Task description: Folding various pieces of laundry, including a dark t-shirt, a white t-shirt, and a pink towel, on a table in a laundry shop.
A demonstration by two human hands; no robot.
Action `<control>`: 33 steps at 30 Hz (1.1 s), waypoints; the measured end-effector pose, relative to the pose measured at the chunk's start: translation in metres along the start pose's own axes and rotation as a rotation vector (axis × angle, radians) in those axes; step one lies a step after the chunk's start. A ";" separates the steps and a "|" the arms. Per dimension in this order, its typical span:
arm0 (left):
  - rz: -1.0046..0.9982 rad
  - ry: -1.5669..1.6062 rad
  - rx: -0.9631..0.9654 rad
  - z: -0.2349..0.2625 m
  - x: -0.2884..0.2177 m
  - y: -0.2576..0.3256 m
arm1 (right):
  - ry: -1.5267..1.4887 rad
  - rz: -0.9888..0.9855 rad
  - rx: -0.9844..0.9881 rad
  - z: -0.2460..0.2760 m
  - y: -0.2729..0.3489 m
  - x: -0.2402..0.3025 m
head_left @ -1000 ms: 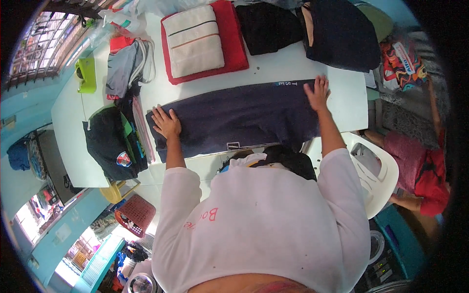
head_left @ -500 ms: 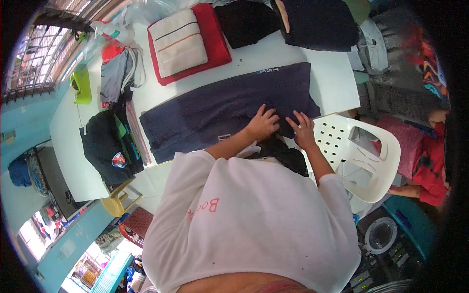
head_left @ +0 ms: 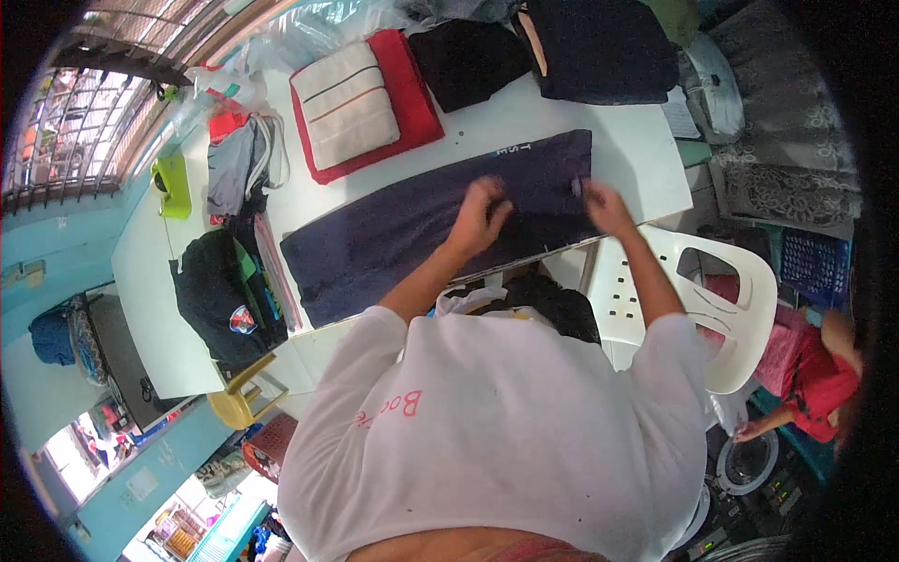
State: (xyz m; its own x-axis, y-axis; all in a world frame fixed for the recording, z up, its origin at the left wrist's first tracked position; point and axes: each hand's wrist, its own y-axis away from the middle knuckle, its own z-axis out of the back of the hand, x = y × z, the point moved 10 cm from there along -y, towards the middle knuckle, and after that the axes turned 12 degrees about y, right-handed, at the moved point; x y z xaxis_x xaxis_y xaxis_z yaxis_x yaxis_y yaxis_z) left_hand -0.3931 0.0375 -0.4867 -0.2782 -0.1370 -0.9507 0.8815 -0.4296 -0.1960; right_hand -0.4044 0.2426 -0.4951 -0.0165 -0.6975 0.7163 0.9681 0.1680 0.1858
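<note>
A pair of dark navy trousers, folded lengthwise into a long band, lies across the white table in front of me. Small pale lettering shows near its upper right edge. Over the middle of the cloth is my left hand, its fingers curled and smeared by motion, so its grip cannot be made out. At the right end of the trousers, my right hand has its fingers drawn together on the edge of the cloth, somewhat blurred.
Behind lie a folded cream towel on a red one, and folded black and navy garments. Clothes hang over the left edge. A white plastic chair stands at right, near another person in red.
The trousers' part that jutted toward me at the right is now folded in, leaving a straighter band. My left hand moved up and left; my right hand moved up and right. The other person reaches lower.
</note>
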 end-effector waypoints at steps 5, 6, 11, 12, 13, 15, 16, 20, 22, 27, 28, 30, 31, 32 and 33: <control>0.593 0.152 -0.320 0.028 0.069 0.007 | -0.151 -0.161 0.052 -0.020 -0.054 -0.008; 0.593 0.155 -0.330 0.031 0.070 0.008 | 0.070 -0.213 0.059 -0.024 -0.055 -0.014; 0.673 0.077 -0.132 0.021 0.086 0.016 | 0.227 -0.213 -0.065 -0.026 -0.051 -0.024; 0.665 0.093 -0.140 0.023 0.088 0.016 | 0.157 -0.188 -0.134 -0.021 -0.050 -0.025; 0.596 0.117 -0.103 0.020 0.085 0.012 | 0.076 -0.156 -0.187 -0.016 -0.047 -0.026; 0.530 0.141 -0.068 0.017 0.082 0.009 | 0.142 -0.166 -0.165 -0.018 -0.042 -0.032; 0.573 0.201 -0.151 0.022 0.085 0.013 | 0.199 -0.196 -0.147 -0.019 -0.039 -0.036; 0.649 0.086 -0.224 0.025 0.078 0.023 | 0.231 -0.160 -0.062 -0.030 -0.040 -0.026; 0.570 0.041 -0.229 0.021 0.062 0.019 | 0.351 -0.283 0.001 -0.035 -0.046 -0.029; 0.436 0.083 -0.121 0.014 0.042 0.011 | 0.367 -0.225 -0.152 -0.021 -0.064 0.003; 0.408 0.054 -0.070 0.013 0.040 0.010 | 0.299 -0.146 -0.193 -0.019 -0.065 0.013; 0.387 0.021 -0.029 0.013 0.041 0.012 | 0.249 -0.204 -0.220 -0.018 -0.060 0.009; 0.379 -0.035 -0.075 0.018 0.042 0.013 | 0.201 -0.274 -0.209 -0.021 -0.057 0.002; 0.421 -0.098 -0.097 0.020 0.046 0.015 | 0.201 -0.268 -0.196 -0.024 -0.057 0.001; 0.387 -0.091 -0.132 0.022 0.043 0.014 | 0.382 -0.308 -0.180 -0.025 -0.056 -0.002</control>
State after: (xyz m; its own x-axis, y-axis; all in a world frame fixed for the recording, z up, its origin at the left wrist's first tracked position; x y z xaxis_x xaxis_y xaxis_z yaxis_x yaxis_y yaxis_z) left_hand -0.4014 0.0064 -0.5255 0.0556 -0.3471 -0.9362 0.9672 -0.2139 0.1367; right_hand -0.4520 0.2173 -0.5231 -0.2474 -0.9059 0.3438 0.9610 -0.1841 0.2063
